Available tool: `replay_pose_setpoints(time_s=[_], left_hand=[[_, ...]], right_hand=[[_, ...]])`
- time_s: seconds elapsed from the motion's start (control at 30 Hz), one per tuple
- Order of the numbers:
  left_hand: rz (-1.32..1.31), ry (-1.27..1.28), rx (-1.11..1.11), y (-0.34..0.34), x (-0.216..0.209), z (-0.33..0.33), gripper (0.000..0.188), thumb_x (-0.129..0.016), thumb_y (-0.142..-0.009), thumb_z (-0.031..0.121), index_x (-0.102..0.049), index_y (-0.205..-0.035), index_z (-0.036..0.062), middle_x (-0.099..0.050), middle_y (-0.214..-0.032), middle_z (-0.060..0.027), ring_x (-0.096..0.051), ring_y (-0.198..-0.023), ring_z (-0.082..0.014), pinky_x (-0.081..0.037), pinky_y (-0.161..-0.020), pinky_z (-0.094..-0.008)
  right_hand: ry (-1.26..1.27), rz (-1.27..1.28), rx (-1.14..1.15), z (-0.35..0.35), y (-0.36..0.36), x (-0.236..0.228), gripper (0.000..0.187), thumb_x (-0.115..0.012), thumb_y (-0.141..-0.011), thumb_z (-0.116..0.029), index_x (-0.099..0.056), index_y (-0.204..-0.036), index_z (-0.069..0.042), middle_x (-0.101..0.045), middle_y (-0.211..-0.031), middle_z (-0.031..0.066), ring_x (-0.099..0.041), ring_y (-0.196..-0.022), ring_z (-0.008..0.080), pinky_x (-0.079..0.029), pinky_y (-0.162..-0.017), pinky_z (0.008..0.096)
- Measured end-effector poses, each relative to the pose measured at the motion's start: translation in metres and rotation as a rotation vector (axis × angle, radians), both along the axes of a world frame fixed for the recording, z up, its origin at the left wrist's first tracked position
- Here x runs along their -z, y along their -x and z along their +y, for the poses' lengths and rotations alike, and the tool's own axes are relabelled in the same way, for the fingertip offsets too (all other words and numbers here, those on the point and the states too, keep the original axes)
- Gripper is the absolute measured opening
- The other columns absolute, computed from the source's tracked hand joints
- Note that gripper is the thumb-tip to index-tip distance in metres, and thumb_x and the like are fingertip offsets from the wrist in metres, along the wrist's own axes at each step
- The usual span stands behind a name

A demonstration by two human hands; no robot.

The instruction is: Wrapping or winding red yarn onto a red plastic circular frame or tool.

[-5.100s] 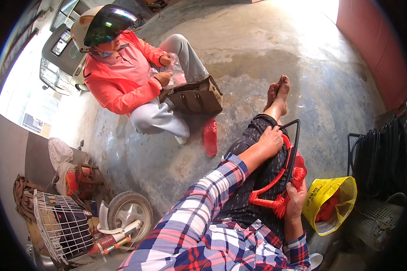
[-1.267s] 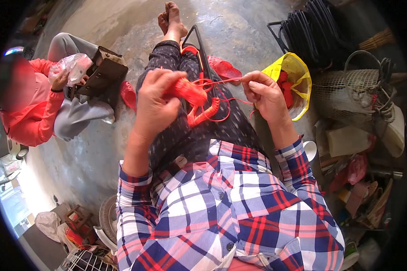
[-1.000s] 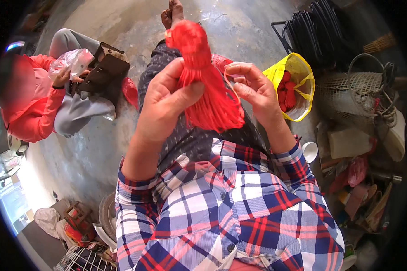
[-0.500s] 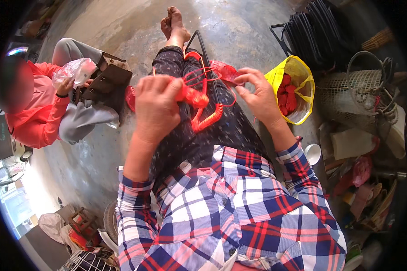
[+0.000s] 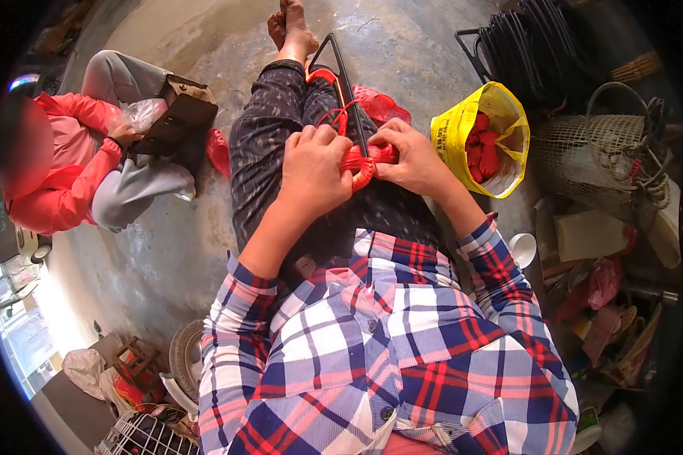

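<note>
Red cord (image 5: pixel 352 158) in curled fingers (image 5: pixel 324 138)

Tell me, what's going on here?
A person in a plaid shirt sits with legs stretched out and a black frame over them. The left hand and right hand meet at its near end, both gripping red cord; part of the frame is wrapped in red. To the right stands a yellow bag holding red bundles. At left, another person in a coral jacket handles clear plastic beside a brown bag.
</note>
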State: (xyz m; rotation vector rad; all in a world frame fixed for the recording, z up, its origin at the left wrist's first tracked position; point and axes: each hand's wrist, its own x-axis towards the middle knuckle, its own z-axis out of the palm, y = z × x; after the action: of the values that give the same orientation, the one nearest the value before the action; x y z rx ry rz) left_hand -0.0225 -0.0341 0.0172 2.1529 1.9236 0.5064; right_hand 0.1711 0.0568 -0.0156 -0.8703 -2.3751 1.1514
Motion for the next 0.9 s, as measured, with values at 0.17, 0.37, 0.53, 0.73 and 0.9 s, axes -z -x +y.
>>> replay_pose_setpoints(time_s=[0.17, 0.37, 0.53, 0.73, 0.9], left_hand=[[-0.460, -0.113, -0.215, 0.009, 0.009, -0.004, 0.056, -0.068, -0.074, 0.016, -0.054, -0.126, 0.0017, -0.047, -0.134, -0.0176, -0.042, -0.129, -0.0337, -0.032, -0.109, -0.0387], [-1.083, 0.299, -0.435, 0.002, 0.053, 0.002, 0.089, -0.070, -0.076, 0.023, -0.023, -0.147, -0.0012, -0.036, -0.140, -0.0190, -0.032, -0.134, -0.0288, -0.031, -0.109, -0.0378], [-1.061, 0.347, -0.395, -0.011, 0.049, -0.006, 0.091, -0.071, -0.074, 0.020, -0.022, -0.148, -0.0014, -0.031, -0.135, -0.0162, -0.033, -0.131, -0.0264, -0.034, -0.108, -0.0348], [-1.183, 0.377, -0.372, -0.011, 0.050, -0.001, 0.089, -0.071, -0.073, 0.016, -0.024, -0.147, -0.0007, -0.035, -0.131, -0.0144, -0.038, -0.126, -0.0239, -0.036, -0.107, -0.0342], [-1.444, 0.383, -0.354, -0.015, 0.043, -0.002, 0.085, -0.071, -0.074, 0.013, -0.027, -0.145, -0.0014, -0.040, -0.127, -0.0122, -0.045, -0.121, -0.0217, -0.038, -0.105, -0.0337]], right_hand=[[0.424, 0.412, 0.269, 0.015, -0.037, -0.005, 0.033, -0.073, -0.074, -0.011, -0.060, -0.103, -0.002, -0.061, -0.106, 0.0068, -0.062, -0.096, 0.0203, -0.049, -0.087, 0.0308], [0.777, 1.082, 0.142, 0.030, -0.137, -0.042, 0.033, -0.065, -0.085, -0.023, -0.054, -0.109, -0.003, -0.051, -0.113, 0.0090, -0.053, -0.109, 0.0262, -0.047, -0.094, 0.0445], [0.638, 1.360, 0.297, 0.025, -0.177, -0.084, 0.037, -0.064, -0.085, -0.034, -0.055, -0.103, -0.003, -0.055, -0.097, 0.0090, -0.054, -0.101, 0.0251, -0.048, -0.092, 0.0464], [0.865, 1.123, 0.385, 0.011, -0.118, -0.023, 0.021, -0.059, -0.089, -0.027, -0.058, -0.082, -0.008, -0.056, -0.079, 0.0042, -0.056, -0.077, 0.0181, -0.052, -0.077, 0.0389], [1.288, 1.138, 0.413, -0.042, -0.049, 0.000, 0.024, -0.064, -0.089, -0.031, -0.060, -0.087, -0.008, -0.061, -0.084, 0.0032, -0.059, -0.076, 0.0173, -0.050, -0.081, 0.0399]])
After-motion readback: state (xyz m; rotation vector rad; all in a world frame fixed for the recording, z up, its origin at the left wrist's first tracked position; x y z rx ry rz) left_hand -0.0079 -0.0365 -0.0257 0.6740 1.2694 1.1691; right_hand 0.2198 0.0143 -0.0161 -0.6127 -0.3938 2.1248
